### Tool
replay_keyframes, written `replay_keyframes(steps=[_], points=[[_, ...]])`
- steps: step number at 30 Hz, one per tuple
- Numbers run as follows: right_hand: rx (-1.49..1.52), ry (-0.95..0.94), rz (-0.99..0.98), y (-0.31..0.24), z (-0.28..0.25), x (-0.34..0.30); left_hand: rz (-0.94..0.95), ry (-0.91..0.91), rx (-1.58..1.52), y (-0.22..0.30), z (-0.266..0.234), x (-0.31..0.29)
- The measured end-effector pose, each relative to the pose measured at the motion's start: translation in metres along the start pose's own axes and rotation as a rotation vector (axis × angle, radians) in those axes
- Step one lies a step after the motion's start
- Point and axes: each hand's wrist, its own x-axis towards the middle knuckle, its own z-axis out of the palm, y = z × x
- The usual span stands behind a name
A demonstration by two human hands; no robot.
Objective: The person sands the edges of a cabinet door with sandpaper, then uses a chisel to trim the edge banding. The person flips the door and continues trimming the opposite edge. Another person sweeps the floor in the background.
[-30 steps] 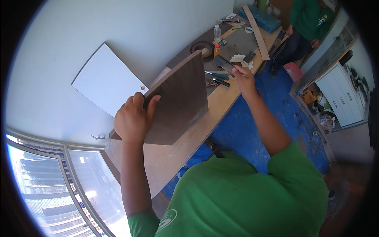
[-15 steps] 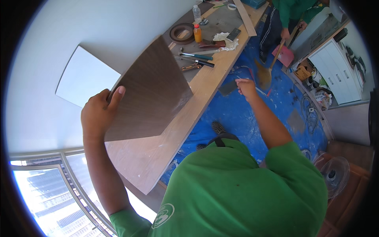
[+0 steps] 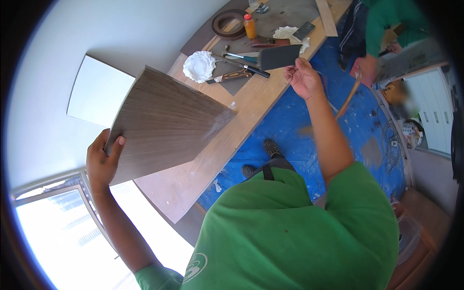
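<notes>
My left hand point(image 3: 103, 162) grips the left edge of a brown wood-grain panel point(image 3: 166, 128), its thumb on the front face. The panel is tilted, its lower right corner close to the wooden worktop point(image 3: 251, 121). Raised over the worktop's edge, my right hand point(image 3: 307, 83) pinches one end of a small dark grey rectangular sheet point(image 3: 280, 57) between thumb and fingers. Behind the panel lie crumpled white material point(image 3: 199, 66), an orange-and-black handled tool point(image 3: 232, 76) and a hammer point(image 3: 241, 64).
Farther back are a brown edging roll point(image 3: 229, 24), an orange bottle point(image 3: 250, 28) and a dark block point(image 3: 303, 31). At right, another person in green point(image 3: 396, 26) holds a long-handled broom point(image 3: 349, 99) above the blue floor sheet point(image 3: 270, 121). A white panel point(image 3: 99, 92) leans on the wall.
My right hand has lifted the dark sheet from over the floor to above the worktop. My left hand and the panel have shifted left, uncovering the crumpled white material.
</notes>
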Motion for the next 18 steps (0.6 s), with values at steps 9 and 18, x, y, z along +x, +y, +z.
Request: replay_keyframes(steps=[9,18], points=[[-0.508,0.420,0.468,0.069,-0.060,-0.030,-0.057,-0.026,-0.003,0.004,-0.005,-0.007],[-0.197,0.185,0.288,0.049,-0.049,0.002,-0.054,-0.025,-0.043,0.001,-0.002,-0.003]])
